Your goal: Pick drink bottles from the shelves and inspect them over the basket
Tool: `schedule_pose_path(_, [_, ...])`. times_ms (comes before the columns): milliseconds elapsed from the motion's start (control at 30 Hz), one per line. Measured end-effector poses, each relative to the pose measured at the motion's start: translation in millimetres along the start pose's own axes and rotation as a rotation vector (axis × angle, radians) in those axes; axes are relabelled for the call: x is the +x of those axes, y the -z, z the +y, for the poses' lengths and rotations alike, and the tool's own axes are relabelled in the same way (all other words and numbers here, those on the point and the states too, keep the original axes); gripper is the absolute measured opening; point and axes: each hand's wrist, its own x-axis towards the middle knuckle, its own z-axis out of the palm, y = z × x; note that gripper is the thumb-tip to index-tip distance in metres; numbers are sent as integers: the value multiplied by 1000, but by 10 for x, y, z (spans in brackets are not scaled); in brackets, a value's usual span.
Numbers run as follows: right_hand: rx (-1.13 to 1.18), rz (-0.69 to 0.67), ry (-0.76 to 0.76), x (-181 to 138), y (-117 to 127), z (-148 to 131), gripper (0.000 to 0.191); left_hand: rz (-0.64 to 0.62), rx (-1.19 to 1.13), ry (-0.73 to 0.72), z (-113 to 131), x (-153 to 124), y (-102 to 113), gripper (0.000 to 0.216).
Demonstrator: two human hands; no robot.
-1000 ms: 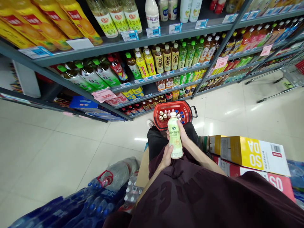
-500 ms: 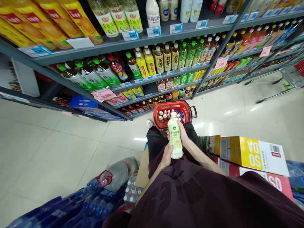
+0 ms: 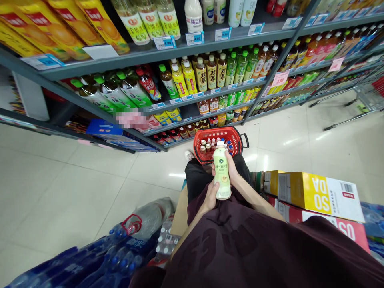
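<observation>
**Head view: a pale bottle held upright in both hands above the lap**

A pale green bottle with a white cap is held upright in front of the body, its label turned toward the camera. The left hand is closed about its base from the lower left, and the right hand is wrapped about its upper half from the right, with the fingers curled behind it. Both hands are thus shut on the bottle, and no finger is seen spread.

Just beyond the fingertips a red basket stands on the floor, and small bottles are packed upright inside it. Farther beyond the fingers, shelves of drinks are ranged. To the right of the right hand's fingers a yellow carton lies on a red carton. Below and to the left of the left hand's fingers, packs of water bottles are stacked.

The hold is judged sound. The weight is best borne by the lower hand, while the upper hand only steadies. The label is best left uncovered by the fingers, the bottle held plumb, and the squeeze kept light, since the plastic wall will probably give under pressure.
</observation>
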Motion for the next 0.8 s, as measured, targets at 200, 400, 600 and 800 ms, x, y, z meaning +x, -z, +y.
schedule_pose_path(200, [28, 23, 57, -28, 24, -11, 64, 49, 201, -27, 91, 7, 5, 61])
schedule_pose_path(400, [-5, 204, 187, -24, 33, -49, 58, 191, 500, -35, 124, 10, -12, 58])
schedule_pose_path(600, [-1, 225, 208, -10, 55, -54, 59, 181, 612, -95, 95, 10, -34, 100])
schedule_pose_path(800, [45, 189, 173, 24, 58, -30, 59, 213, 674, -168, 104, -10, -29, 96])
